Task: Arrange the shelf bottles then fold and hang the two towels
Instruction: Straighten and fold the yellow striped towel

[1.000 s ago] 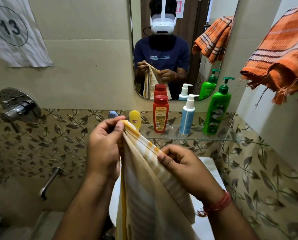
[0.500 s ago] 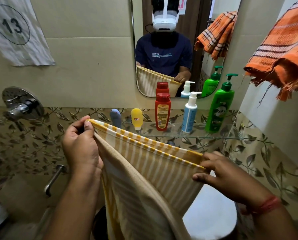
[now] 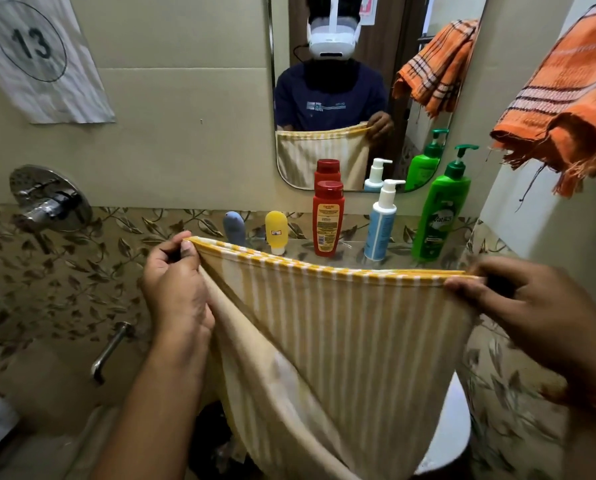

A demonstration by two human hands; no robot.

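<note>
Soft yellow-and-white striped cotton towel (image 3: 341,327) stretched flat and hanging, left hand (image 3: 175,292) pinching one top corner, right hand (image 3: 531,306) pinching the other

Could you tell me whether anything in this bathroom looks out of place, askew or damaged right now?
The orange checked towel hanging at upper right has a frayed lower edge with loose threads dangling. The five bottles on the glass shelf all stand upright, and nothing looks spilled.
</note>
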